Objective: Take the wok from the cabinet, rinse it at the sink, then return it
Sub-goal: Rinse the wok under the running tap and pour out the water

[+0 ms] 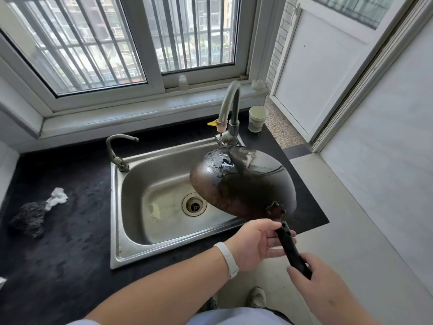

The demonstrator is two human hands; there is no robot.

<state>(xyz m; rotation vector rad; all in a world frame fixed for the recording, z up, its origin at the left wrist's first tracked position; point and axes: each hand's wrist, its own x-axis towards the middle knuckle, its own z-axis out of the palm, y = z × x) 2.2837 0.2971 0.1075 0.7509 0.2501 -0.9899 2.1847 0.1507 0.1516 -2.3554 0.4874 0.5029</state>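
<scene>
Blackened steel wok (241,184), wet underside up, tilts over the right side of the sink (140,184), just below the faucet (230,106). Handle: left hand (255,245) clasps it near the bowl, and right hand (314,280) is curled round its end.

Head-worn wide-angle view, from above and close, forward-down over the sink (115,207) toward the window (140,43).

Dark brown-black wok (243,184), black counter (70,231), silver sink (159,184), white wristband (226,259)
</scene>
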